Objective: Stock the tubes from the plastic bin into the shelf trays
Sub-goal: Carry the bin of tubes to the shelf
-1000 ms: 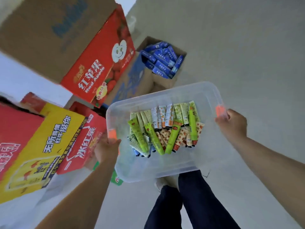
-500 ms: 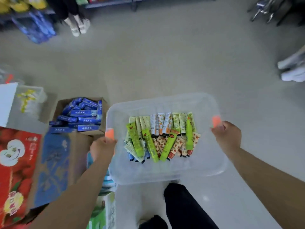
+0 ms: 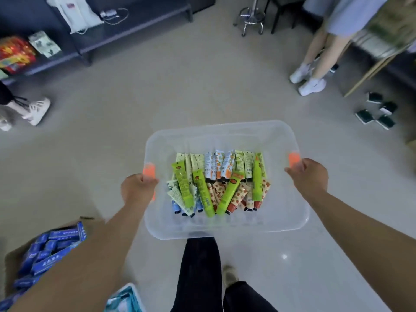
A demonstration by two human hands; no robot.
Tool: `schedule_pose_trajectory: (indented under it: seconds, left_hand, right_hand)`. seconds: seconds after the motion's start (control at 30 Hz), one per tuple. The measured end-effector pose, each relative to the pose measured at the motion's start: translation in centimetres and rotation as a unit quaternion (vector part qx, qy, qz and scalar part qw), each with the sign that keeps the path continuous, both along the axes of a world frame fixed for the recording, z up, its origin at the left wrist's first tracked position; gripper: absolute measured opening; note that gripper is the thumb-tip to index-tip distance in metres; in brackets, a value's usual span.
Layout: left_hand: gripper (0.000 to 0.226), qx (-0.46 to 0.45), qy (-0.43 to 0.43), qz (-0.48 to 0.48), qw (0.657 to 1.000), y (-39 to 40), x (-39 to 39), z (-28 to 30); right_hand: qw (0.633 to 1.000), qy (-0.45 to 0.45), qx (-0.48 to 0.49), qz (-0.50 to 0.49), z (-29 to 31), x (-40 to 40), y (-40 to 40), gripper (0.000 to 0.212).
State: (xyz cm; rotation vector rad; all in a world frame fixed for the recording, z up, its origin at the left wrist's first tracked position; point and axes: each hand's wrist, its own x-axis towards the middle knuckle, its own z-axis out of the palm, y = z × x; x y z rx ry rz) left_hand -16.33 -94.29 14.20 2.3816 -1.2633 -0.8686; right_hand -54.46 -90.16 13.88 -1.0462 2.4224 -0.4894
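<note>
1. Our fingers are hidden: on both hands they curl under the rim of the plastic bin (image 3: 227,131), so we see only knuckles and thumbs. The print on the tubes (image 3: 216,183) is too small to read.
2. The carton of blue boxes (image 3: 48,251), below our left forearm, is cut off by the frame edge and partly covered by that arm. Two other people show only as legs and shoes, one well beyond our right hand, one far out past our left.
3. Left hand (image 3: 138,190) grips the bin's left rim at the orange clip (image 3: 149,171); right hand (image 3: 309,176) grips the right rim at its own orange clip (image 3: 293,159).
4. The bin is clear, rounded-rectangular, held off the floor between our hands, above our legs.
5. The tubes lie flat in the bin's middle, roughly in two overlapping rows: pale green and white-orange ones farther from us, bright green and orange-spotted ones nearer, a few blue ones toward our left hand.
</note>
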Motion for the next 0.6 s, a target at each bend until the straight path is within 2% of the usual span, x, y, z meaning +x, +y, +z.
schedule_pose_trajectory:
  seconds: [0.27,0.6]
  left_hand:
    - [0.045,-0.007,0.017,-0.099,0.995,-16.1,-5.3,0.8]
    - [0.042,-0.007,0.018,-0.152,0.988,-36.6,-13.5,0.6]
  right_hand:
    - [0.993,-0.003,0.002,-0.119,0.9,-3.3,-8.1,0.030]
    - [0.985,-0.019,0.007,-0.171,0.2,-9.9,-24.0,0.032]
